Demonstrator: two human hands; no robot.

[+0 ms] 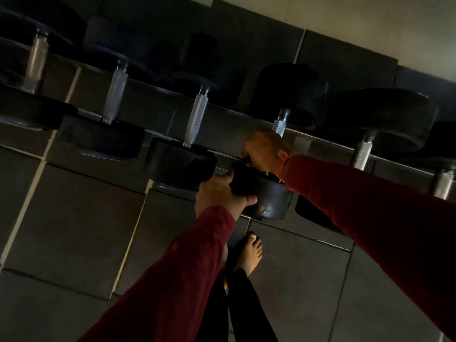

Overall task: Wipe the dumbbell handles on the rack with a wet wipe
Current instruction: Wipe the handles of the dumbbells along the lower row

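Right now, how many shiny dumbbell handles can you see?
6. Far left handle, second handle, third handle, gripped handle under the right hand, fifth handle, edge handle partly cut off. More may be hidden.

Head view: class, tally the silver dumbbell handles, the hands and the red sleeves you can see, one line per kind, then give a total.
Silver dumbbell handles: 6
Hands: 2, left hand holding a black dumbbell end, right hand round a handle
Red sleeves: 2
Total: 10
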